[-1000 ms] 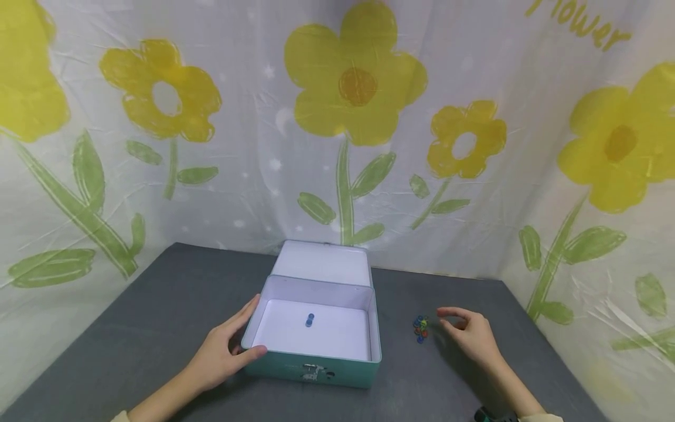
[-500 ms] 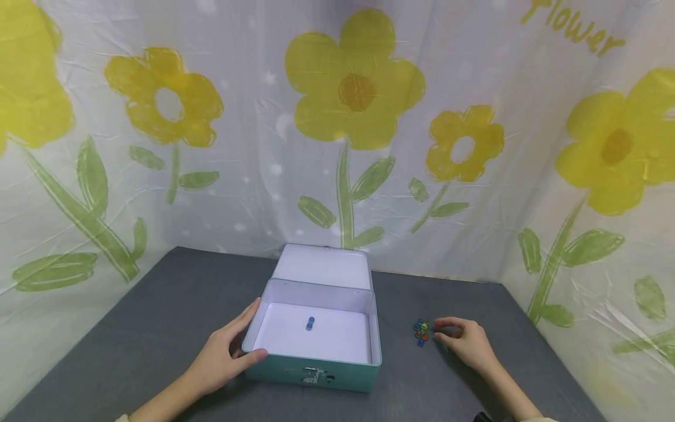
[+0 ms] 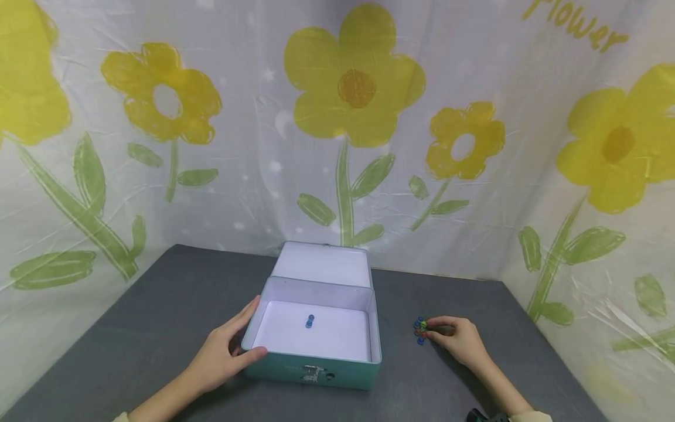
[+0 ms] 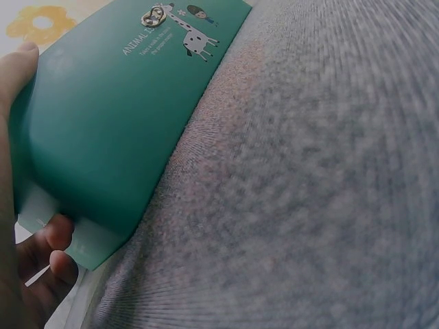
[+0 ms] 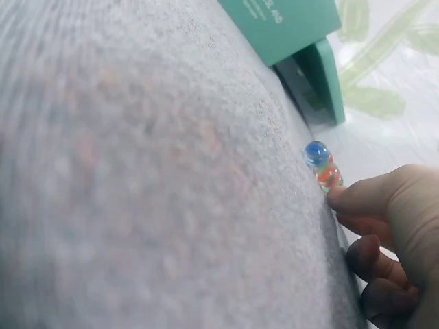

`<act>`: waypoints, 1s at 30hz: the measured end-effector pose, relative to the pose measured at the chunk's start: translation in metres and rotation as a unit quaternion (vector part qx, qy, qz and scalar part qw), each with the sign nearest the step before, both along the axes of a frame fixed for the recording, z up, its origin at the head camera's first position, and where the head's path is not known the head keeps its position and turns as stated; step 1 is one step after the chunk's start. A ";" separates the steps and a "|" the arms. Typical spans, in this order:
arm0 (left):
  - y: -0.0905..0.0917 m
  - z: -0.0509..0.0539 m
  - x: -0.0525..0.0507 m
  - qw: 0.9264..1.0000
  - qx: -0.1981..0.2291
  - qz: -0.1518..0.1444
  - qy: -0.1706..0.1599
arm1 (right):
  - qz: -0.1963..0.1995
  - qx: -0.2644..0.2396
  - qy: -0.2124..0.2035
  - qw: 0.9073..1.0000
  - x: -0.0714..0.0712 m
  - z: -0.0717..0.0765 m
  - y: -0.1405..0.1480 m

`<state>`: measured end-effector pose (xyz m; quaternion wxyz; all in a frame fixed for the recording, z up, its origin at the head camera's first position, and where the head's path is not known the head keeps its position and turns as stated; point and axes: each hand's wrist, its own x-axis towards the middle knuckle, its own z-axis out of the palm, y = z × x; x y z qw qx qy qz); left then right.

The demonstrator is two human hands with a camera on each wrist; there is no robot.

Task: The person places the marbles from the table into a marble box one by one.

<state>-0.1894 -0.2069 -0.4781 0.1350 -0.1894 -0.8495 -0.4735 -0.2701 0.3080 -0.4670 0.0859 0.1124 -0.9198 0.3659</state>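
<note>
A green tin box [image 3: 311, 372] stands with its lid [image 3: 323, 264] raised at the back. On its white floor lie two blue marbles [image 3: 309, 321]. My left hand [image 3: 218, 351] holds the box's left front corner, thumb at the front rim and fingers along the side. To the right of the box, blue, green and red glass marbles [image 3: 420, 340] sit in a small cluster on the table. My right hand [image 3: 459, 340] reaches in from the right, thumb and index finger touching the cluster with a gap between them. In the right wrist view the thumb tip meets a red marble [image 5: 328, 175].
The dark grey table [image 3: 158, 328] spreads around the box and marbles. Behind and beside it hangs a pale curtain [image 3: 253, 176] printed with yellow flowers. A dark device [image 3: 482, 416] shows at the right wrist.
My right hand has moved left to the marble cluster, and its thumb and index finger now touch the marbles. My left hand and the box have stayed in place.
</note>
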 end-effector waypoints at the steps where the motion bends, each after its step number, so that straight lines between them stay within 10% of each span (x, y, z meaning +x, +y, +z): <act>1: 0.000 0.000 0.000 1.000 0.001 0.000 0.001 | 0.000 -0.001 0.002 1.000 -0.001 0.000 -0.001; 30: 0.000 -0.001 0.001 1.000 -0.003 -0.001 0.012 | -0.010 0.004 0.021 1.000 -0.010 -0.006 -0.016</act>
